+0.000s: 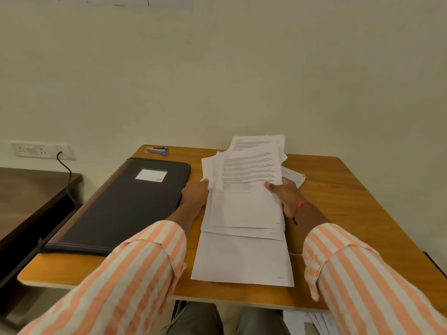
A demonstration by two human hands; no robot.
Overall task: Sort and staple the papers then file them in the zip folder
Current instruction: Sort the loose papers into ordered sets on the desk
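Both hands on the loose papers [244,209] mid-table [350,189]; left grip [194,193] curled on their left edge; right grip [284,193] pinching the top printed sheets; black zip folder [125,204] flat, just left of left grip; stapler [157,150] beyond it.

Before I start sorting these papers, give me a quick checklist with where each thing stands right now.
1. Both hands on the papers: ok, left hand at the left edge, right hand at the right.
2. Sheets squared up: not ok, they are fanned and offset.
3. Stapler within sight: ok, at the table's far edge, untouched.
4. Zip folder ready: not ok, it lies closed left of the papers.
5. Staples loaded: cannot tell.
6. All sheets on the table: not ok, some lie on the floor below.
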